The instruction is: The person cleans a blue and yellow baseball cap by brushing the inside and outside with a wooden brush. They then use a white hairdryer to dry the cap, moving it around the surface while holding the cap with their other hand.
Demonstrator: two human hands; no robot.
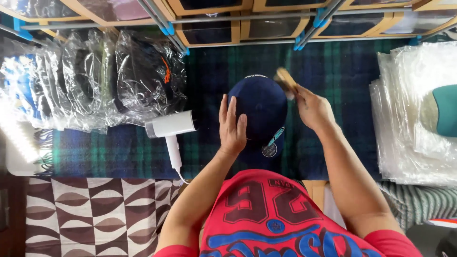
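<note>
While the left hand [232, 127] lies flat, holding nothing, on the navy baseball cap [261, 112] at desk centre, the right hand [310, 108] grips a wooden brush [285, 82] at 1 o'clock. Risk: uneven pressure could shift the cap toward the steamer [170, 127] at 9 o'clock.

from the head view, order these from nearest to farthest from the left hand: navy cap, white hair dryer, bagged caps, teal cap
1. navy cap: under the left hand, touching it.
2. white hair dryer: just to its left on the plaid blanket.
3. bagged caps: farther left, in a row.
4. teal cap: far right, on the clear bags.
</note>
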